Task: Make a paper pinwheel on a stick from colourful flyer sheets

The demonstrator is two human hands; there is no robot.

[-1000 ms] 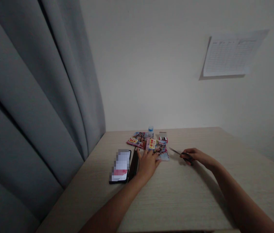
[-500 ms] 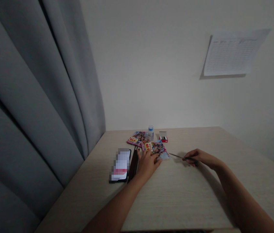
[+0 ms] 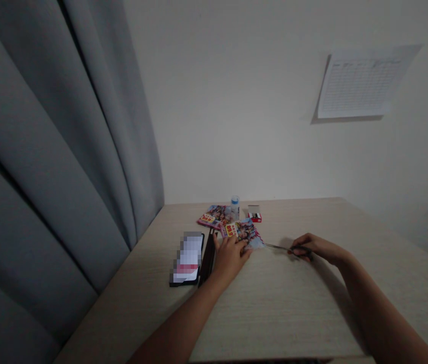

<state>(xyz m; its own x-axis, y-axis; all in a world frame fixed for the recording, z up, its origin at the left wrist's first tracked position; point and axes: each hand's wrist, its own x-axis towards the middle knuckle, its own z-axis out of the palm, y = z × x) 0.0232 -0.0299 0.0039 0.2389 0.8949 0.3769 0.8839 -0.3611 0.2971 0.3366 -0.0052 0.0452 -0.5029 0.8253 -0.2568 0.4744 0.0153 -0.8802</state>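
Note:
My left hand (image 3: 231, 257) lies over the near edge of a colourful printed leaflet (image 3: 246, 230), its fingers spread and pressing on the paper. In my right hand (image 3: 318, 246) is a pair of scissors (image 3: 298, 250), held by the handles. The narrow blades point left, and their tips are at the leaflet's right corner. Whether the blades touch the paper I cannot tell. A second leaflet (image 3: 214, 216) with a similar print lies behind the first. Left of my left hand lies a long dark brown object (image 3: 208, 258), partly hidden by the hand.
A phone (image 3: 188, 260) with its screen lit lies at the left of the table (image 3: 274, 313). Behind the leaflets stand a clear bottle with a blue band (image 3: 235, 208) and a small open red and white box (image 3: 254, 216). A grey curtain (image 3: 85, 151) borders the left side.
The scissors have shifted a little to the right, and their blades have dropped to lie more level. My left hand and the leaflets stay almost where they were.

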